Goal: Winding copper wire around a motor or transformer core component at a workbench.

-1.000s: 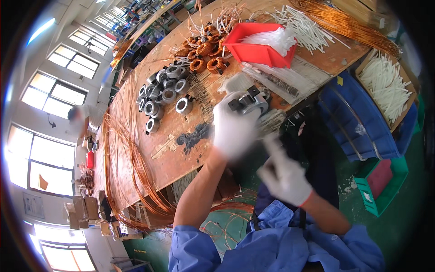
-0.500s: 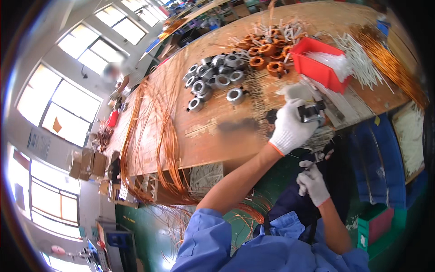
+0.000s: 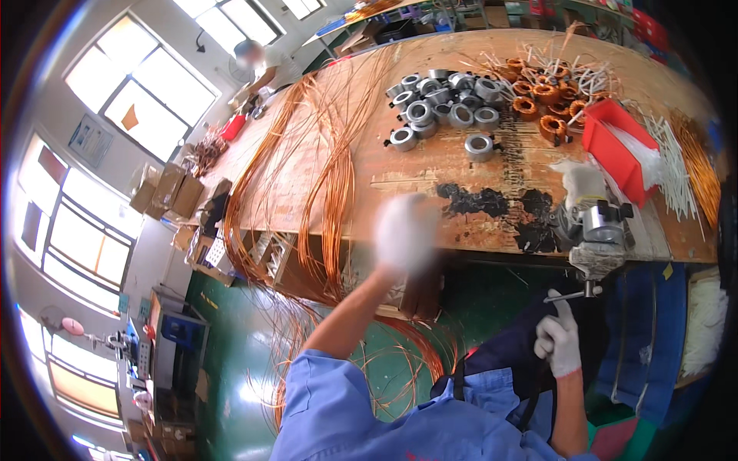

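Observation:
A grey metal ring with black fittings sits in the small bench vise at the table's front edge. My right hand, in a white glove, is below the vise. Its index finger reaches up to the end of the vise handle, and the other fingers are curled. My left hand, also gloved, is over the table's front edge, well left of the vise. Motion smears its fingers, and no held thing can be made out. Several similar grey rings are grouped farther back; one grey ring stands apart.
Copper-wound rings with white sleeves are heaped at the back. A red bin of clear plastic pieces stands right of them, beside white tubes. Long copper wires hang over the table's front edge. A person sits at the far left.
My left hand has let go of the grey ring at the vise and moved left, leaving the ring there. My right hand stays by the vise handle. The view has shifted.

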Motion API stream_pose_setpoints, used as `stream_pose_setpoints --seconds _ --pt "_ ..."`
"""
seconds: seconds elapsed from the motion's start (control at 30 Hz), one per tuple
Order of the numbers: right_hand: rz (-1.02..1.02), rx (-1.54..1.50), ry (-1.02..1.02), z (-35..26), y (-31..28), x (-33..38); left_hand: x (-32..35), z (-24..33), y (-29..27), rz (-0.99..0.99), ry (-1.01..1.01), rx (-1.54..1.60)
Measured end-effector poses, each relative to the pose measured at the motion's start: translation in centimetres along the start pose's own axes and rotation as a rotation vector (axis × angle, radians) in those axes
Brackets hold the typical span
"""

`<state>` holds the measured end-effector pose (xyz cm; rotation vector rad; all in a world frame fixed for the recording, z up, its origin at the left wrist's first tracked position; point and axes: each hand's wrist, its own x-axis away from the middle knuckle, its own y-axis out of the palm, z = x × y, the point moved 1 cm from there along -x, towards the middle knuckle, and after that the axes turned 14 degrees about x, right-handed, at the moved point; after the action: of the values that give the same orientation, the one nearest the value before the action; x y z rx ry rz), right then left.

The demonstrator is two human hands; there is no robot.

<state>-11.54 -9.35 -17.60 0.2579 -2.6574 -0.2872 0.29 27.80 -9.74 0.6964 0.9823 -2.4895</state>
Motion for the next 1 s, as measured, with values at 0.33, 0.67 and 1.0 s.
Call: stream_pose_setpoints --seconds 0.33,0.67,1.0 --pt "0.449 -0.144 0.177 13.9 -18.0 5.9 -2.2 -21.8 -18.6 0.398 -0.574 -0.557" --pt "0.486 -0.147 0.182 12.8 -16.2 5.9 -1.3 -21.6 -18.8 0.117 -0.516 -0.441" --pt "0.141 0.369 -0.048 4.1 -2.9 5.7 1.5 10.5 -5.1 -0.478 -0.874 1.11"
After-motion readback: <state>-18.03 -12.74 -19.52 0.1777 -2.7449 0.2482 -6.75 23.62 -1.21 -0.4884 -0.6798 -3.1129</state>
